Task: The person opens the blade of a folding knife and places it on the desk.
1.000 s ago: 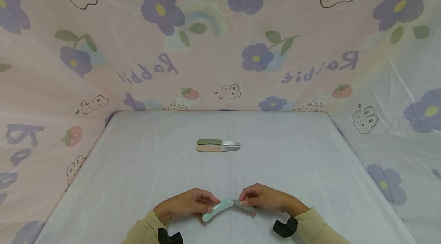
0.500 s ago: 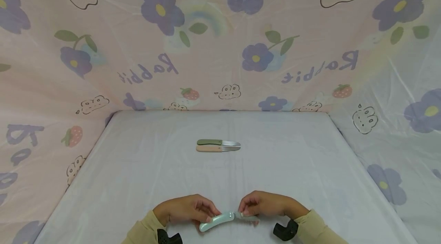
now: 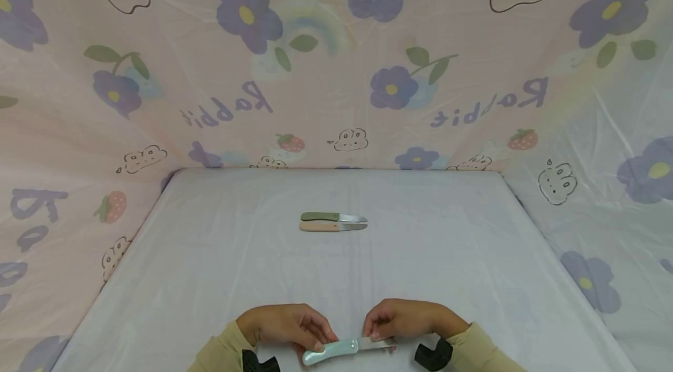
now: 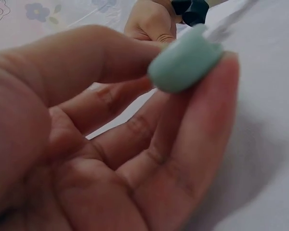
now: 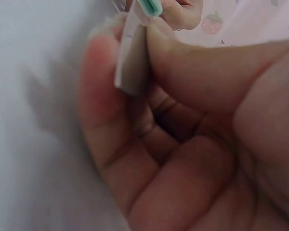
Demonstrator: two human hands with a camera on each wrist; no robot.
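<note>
A folding knife with a mint-green handle (image 3: pixel 331 351) is held between both hands near the front of the table. My left hand (image 3: pixel 289 327) pinches the handle between thumb and fingers; the handle's rounded end (image 4: pixel 183 62) shows close up in the left wrist view. On the other side, my right hand (image 3: pixel 405 320) pinches the silver blade (image 3: pixel 375 343) between thumb and forefinger, and the flat of the blade (image 5: pixel 133 62) fills that pinch in the right wrist view. Blade and handle stand nearly in one line. Part of the blade is hidden behind the right thumb.
Farther back on the white table (image 3: pixel 236 243), a knife with a green handle (image 3: pixel 319 216) and a knife with a beige handle (image 3: pixel 319 226) lie side by side, blades pointing right. Printed cloth walls (image 3: pixel 326 86) with flowers and rabbits close off the back and sides.
Both hands have come down toward the front edge with the mint-green knife. Its blade has swung from a bent angle to nearly straight with the handle. The other two knives lie still.
</note>
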